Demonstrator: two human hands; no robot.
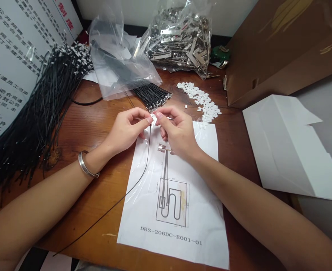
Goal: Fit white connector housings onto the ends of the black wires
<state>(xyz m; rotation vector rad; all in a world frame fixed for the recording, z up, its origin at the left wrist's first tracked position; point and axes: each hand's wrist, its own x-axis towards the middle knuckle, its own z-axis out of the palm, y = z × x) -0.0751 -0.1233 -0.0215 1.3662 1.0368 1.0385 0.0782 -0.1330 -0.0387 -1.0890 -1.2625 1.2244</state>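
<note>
My left hand (129, 130) pinches one end of a thin black wire (148, 158) between thumb and forefinger. From there the wire hangs down in a curve across the printed sheet and table to the front edge at left. Close beside it, my right hand (178, 130) is closed in a pinch at the same wire end; the tiny thing in its fingertips is too small to make out. Just beyond both hands lies a bundle of black wires (151, 94) with metal terminals at their ends. White plastic connector housings (202, 99) are scattered to the right of it.
Under my hands lies a printed drawing (208, 226). A heap of black wires with white ends (49, 90) leans at left. Behind stand a clear bag (179, 41) of metal strips and green tape (220, 56). A cardboard box (279, 49) and white carton (284, 146) flank the right.
</note>
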